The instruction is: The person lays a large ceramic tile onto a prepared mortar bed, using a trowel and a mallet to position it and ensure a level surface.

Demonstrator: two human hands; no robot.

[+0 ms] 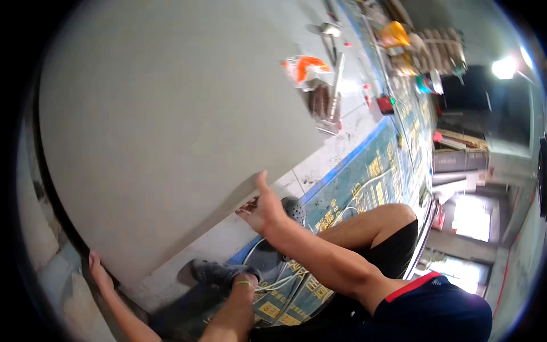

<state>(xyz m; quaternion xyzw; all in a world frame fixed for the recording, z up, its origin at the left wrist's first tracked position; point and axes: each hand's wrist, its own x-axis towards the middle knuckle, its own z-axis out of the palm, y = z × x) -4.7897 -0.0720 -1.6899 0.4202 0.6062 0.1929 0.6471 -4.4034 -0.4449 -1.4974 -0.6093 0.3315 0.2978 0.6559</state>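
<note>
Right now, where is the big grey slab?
In the head view, the big grey slab fills the left and upper middle, with the left hand at its lower-left edge and the right hand at its lower-right edge.

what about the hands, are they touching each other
No, the left hand and right hand are well apart along the edges of the grey slab.

The slab (165,131) spans the left and middle, with the left hand (99,272) at its near left corner, the right hand (266,212) along its near right edge and a clog (215,272) between them. Rightward lies the floor covering (376,148). Farther off, a bag (310,71) sits by, perhaps on, the slab's far right edge.
</note>
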